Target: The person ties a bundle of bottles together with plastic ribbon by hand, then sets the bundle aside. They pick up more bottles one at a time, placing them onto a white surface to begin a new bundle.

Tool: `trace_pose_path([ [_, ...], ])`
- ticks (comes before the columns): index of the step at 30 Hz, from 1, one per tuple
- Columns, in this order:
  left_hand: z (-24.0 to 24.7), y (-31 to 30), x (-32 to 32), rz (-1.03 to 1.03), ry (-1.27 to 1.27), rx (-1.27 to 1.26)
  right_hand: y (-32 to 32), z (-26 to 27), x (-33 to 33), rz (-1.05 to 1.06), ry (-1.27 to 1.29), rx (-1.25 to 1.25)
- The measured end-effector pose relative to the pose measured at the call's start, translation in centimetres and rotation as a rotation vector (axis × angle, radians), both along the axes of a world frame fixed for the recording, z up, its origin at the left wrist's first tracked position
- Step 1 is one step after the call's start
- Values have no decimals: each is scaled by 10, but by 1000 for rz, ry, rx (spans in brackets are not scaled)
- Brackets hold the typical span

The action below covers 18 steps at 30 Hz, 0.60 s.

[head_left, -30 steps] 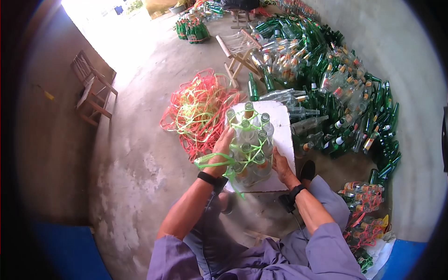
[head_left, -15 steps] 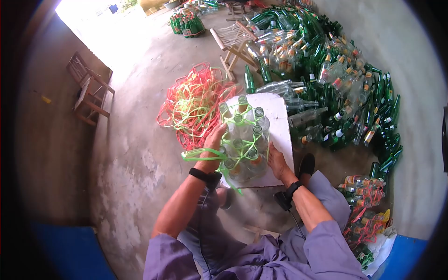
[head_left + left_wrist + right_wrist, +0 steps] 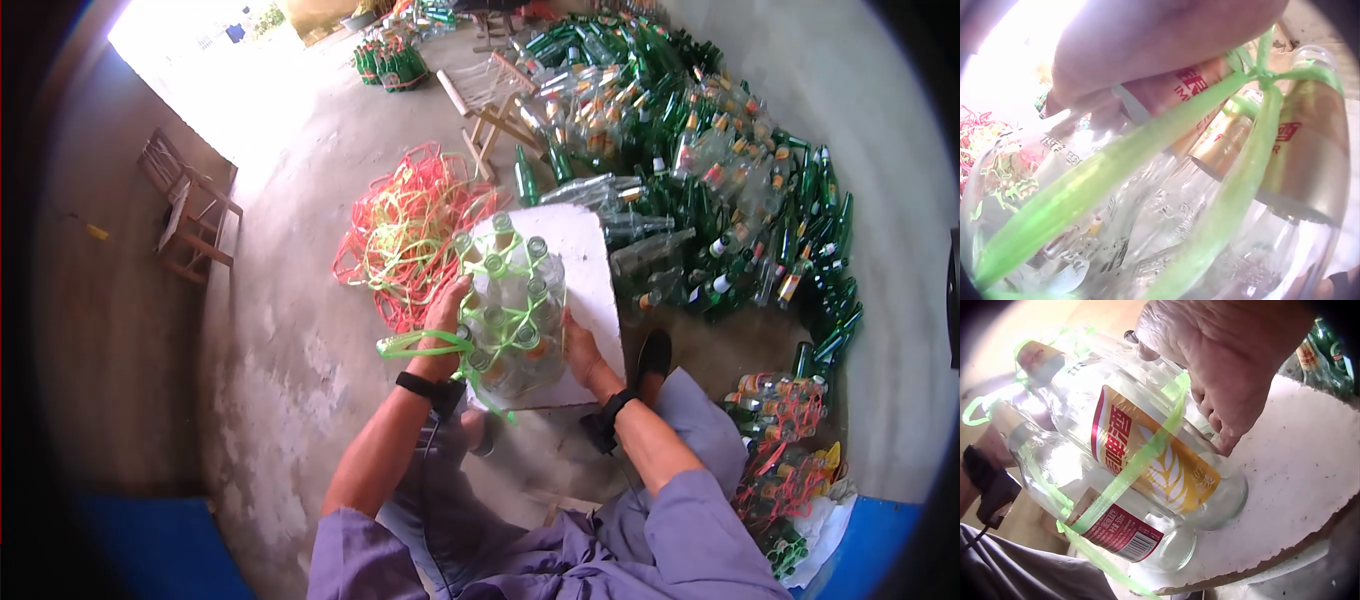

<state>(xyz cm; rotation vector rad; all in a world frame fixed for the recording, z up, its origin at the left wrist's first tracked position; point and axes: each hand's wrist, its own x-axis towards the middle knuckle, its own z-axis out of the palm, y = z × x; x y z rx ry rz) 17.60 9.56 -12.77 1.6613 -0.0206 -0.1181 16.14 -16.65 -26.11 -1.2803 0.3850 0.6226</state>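
On the white board [image 3: 590,240] stands a bundle of several clear glass bottles [image 3: 515,295], bound together with bright green plastic strap. My left hand [image 3: 443,318] grips the bundle's left side, up by the necks; the left wrist view has a knot in the green strap [image 3: 1266,81] beside bottles with gold neck labels. Opposite, my right hand [image 3: 585,352] holds the right side lower down. In the right wrist view its fingers lie against a bottle with a yellow label [image 3: 1154,456]. A loose loop of strap [image 3: 410,343] sticks out past my left wrist.
A tangle of red and green strap [image 3: 415,235] lies on the floor beyond the board. Green and clear bottles [image 3: 720,180] heap along the right wall. A wooden folding stool [image 3: 490,100] stands ahead, and bundles tied in red strap [image 3: 785,410] lie by my right leg.
The bottle bundle and both hands have shifted a little to the left over the board. Both hands keep their hold on its sides. The view has also turned slightly.
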Motion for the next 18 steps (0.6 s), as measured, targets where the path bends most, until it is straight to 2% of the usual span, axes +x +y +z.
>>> trace_pose_path([
  [1,9,-5,2,55,130,-119,-1,0,4,-1,-20,-8],
  [4,-8,2,4,35,46,-111,4,8,6,-35,-54,103],
  [6,-10,5,5,39,48,-78,-1,14,6,78,18,-32],
  [8,-17,8,6,14,10,-93,-1,9,6,79,6,-36],
  [10,-5,5,5,29,57,-101,4,13,6,85,2,-42],
  [12,-6,5,3,-4,-53,-34,14,23,-2,-120,-68,159],
  [13,-12,8,1,-26,-333,196,13,10,-1,-123,-71,154],
  [14,-15,7,5,-29,-345,188,13,-1,2,-107,-56,123],
  [16,-8,5,7,39,84,-60,12,4,6,-96,-46,94],
  [18,-13,11,7,10,13,-44,14,11,1,-160,-99,85],
])
